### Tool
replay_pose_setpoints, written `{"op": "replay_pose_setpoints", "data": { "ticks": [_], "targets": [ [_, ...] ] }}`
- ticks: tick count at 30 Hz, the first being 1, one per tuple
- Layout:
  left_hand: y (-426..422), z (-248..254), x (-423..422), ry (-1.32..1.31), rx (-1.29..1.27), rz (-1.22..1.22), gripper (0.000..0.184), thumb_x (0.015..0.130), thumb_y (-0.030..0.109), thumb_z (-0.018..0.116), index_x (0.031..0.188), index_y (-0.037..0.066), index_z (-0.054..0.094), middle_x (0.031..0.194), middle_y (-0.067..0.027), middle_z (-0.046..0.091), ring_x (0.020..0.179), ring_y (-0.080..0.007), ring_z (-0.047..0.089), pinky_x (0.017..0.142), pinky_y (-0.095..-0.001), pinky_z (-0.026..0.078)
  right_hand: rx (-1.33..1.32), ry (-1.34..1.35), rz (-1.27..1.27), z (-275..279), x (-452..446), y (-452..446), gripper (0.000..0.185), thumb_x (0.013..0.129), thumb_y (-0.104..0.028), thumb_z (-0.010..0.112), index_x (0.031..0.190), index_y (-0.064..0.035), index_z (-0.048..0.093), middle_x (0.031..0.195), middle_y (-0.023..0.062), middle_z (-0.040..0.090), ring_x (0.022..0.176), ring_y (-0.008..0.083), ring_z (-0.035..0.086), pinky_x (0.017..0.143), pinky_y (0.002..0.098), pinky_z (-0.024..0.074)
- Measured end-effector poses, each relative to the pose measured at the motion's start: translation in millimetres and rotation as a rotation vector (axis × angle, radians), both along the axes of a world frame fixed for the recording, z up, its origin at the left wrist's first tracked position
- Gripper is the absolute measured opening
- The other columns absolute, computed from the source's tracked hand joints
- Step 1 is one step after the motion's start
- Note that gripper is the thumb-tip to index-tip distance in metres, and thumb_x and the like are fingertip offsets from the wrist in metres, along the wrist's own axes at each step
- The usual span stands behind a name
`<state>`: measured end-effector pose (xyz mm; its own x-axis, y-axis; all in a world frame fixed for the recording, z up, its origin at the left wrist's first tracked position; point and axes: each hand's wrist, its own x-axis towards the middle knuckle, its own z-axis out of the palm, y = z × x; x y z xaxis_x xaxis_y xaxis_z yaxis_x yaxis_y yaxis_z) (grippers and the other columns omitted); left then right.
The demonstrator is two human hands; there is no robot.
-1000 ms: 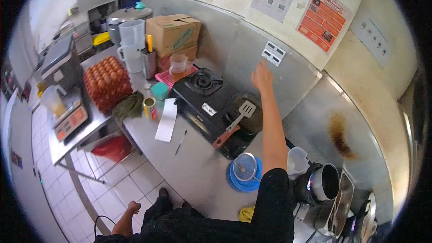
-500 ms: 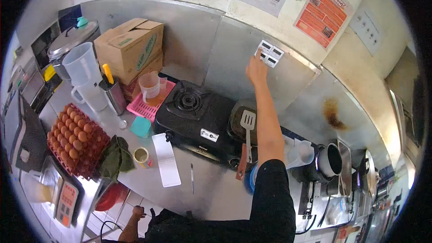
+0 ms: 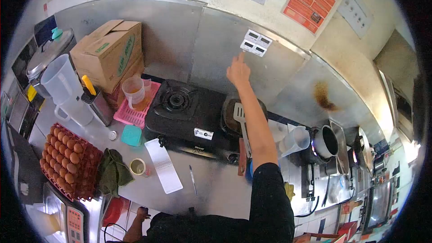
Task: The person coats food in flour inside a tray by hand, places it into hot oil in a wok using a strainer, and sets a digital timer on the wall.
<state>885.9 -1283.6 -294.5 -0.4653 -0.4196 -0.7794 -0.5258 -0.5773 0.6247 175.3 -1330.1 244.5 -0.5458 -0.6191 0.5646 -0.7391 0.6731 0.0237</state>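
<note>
My right hand (image 3: 238,69) is raised to the metal wall panel, index finger stretched out and the other fingers loosely bent, holding nothing. Its fingertip is just below a cluster of white digital timers (image 3: 256,43) with dark displays. Under my right forearm, a slotted spatula (image 3: 240,114) with a wooden handle lies across a dark square pan (image 3: 229,116) on the black gas stove (image 3: 180,121). My left hand (image 3: 143,213) hangs low at the counter's front edge, fingers curled, with no object visible in it.
On the counter's left are egg trays (image 3: 67,159), a green cloth (image 3: 113,171), an open tin (image 3: 137,166), a notepad (image 3: 164,166) and a pen (image 3: 192,180). A cardboard box (image 3: 108,54) stands behind a pink basket (image 3: 135,114). Pots (image 3: 325,141) stand at right.
My right hand has drawn back from the timers to just below them. The view has shifted, so the counter things appear further left. My left hand still hangs low.
</note>
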Motion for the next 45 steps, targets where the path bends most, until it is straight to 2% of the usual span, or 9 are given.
{"op": "replay_pose_setpoints", "data": {
  "ticks": [4, 6, 9, 21, 37, 39, 40, 42, 45],
  "targets": [
    [-1, 16, -4, 0.012, 0.125, 0.033, 0.03, 0.083, 0.039, 0.053, 0.09, 0.01, 0.053, 0.078, -0.0122, 0.058, 0.066, -0.0363, 0.062, 0.049, -0.0475, 0.049, 0.059, 0.004, -0.032, -5, -11, 5, 0.038, 0.072, -0.012, 0.064, 0.104, 0.0041, 0.053, 0.137, 0.0277, 0.029, 0.084, 0.0348, 0.062, 0.067, 0.0401, 0.0535],
    [2, 1, -5, -0.019, -0.006, 0.143, 0.038, 0.089, 0.043, 0.036, 0.108, 0.011, 0.046, 0.09, -0.015, 0.058, 0.064, -0.0423, 0.062, 0.044, -0.0493, 0.049, 0.023, 0.021, -0.025, -2, -13, 7, 0.04, 0.071, -0.014, 0.065, 0.104, 0.0048, 0.051, 0.137, 0.0284, 0.028, 0.086, 0.0376, 0.061, 0.07, 0.0435, 0.0521],
    [-1, 22, -18, -0.033, 0.082, 0.16, 0.043, 0.09, 0.047, 0.036, 0.114, 0.012, 0.043, 0.092, -0.0156, 0.059, 0.058, -0.0409, 0.061, 0.043, -0.0471, 0.049, 0.025, 0.026, 0.01, -4, -20, 6, 0.04, 0.071, -0.013, 0.065, 0.104, 0.0043, 0.052, 0.138, 0.027, 0.026, 0.088, 0.037, 0.06, 0.071, 0.0439, 0.0521],
    [-8, 9, -26, -0.184, 0.159, 0.22, 0.045, 0.089, 0.048, 0.037, 0.116, 0.013, 0.042, 0.097, -0.0161, 0.06, 0.061, -0.0415, 0.062, 0.042, -0.0471, 0.048, 0.028, 0.08, 0.031, -4, -26, -2, 0.034, 0.072, -0.01, 0.063, 0.102, 0.0026, 0.054, 0.137, 0.0228, 0.03, 0.085, 0.0338, 0.061, 0.067, 0.04, 0.0543],
    [-8, 27, -24, -0.114, -0.183, 0.05, 0.045, 0.088, 0.05, 0.038, 0.116, 0.014, 0.043, 0.1, -0.0155, 0.059, 0.064, -0.0424, 0.062, 0.043, -0.0488, 0.048, 0.106, 0.112, 0.038, 3, -34, 4, 0.034, 0.072, -0.013, 0.063, 0.101, 0.0027, 0.055, 0.133, 0.0257, 0.034, 0.082, 0.0369, 0.062, 0.07, 0.0421, 0.0523],
    [-12, 40, -17, 0.006, 0.102, 0.154, 0.041, 0.085, 0.035, 0.052, 0.121, 0.024, 0.036, 0.088, -0.0091, 0.053, 0.064, -0.0328, 0.063, 0.051, -0.0453, 0.055, 0.12, 0.099, 0.039, 3, -33, 4, 0.035, 0.071, -0.013, 0.064, 0.101, 0.0028, 0.055, 0.134, 0.026, 0.034, 0.082, 0.036, 0.062, 0.069, 0.0419, 0.0524],
    [-13, 31, -16, 0.008, 0.099, 0.156, 0.041, 0.085, 0.035, 0.052, 0.121, 0.024, 0.036, 0.088, -0.0091, 0.053, 0.064, -0.0328, 0.063, 0.051, -0.0453, 0.055, 0.117, 0.1, 0.041, 6, -30, 4, 0.035, 0.071, -0.013, 0.064, 0.101, 0.0028, 0.055, 0.134, 0.026, 0.034, 0.082, 0.036, 0.062, 0.069, 0.0419, 0.0524],
    [-13, 12, -12, -0.04, 0.071, 0.18, 0.047, 0.088, 0.052, 0.036, 0.115, 0.015, 0.045, 0.102, -0.0141, 0.058, 0.065, -0.0431, 0.062, 0.043, -0.0503, 0.046, 0.132, 0.095, 0.018, 9, -25, 4, 0.037, 0.07, -0.014, 0.065, 0.102, 0.0027, 0.055, 0.133, 0.0262, 0.034, 0.082, 0.035, 0.062, 0.069, 0.0414, 0.0526],
    [-11, 8, -6, -0.031, 0.106, 0.194, 0.044, 0.088, 0.049, 0.041, 0.114, 0.014, 0.046, 0.098, -0.0142, 0.059, 0.065, -0.0424, 0.062, 0.045, -0.0496, 0.047, 0.09, 0.142, 0.02, 3, -31, -1, 0.036, 0.07, -0.014, 0.065, 0.101, 0.002, 0.055, 0.132, 0.0262, 0.035, 0.082, 0.0342, 0.062, 0.069, 0.0409, 0.0527]
  ]
}}
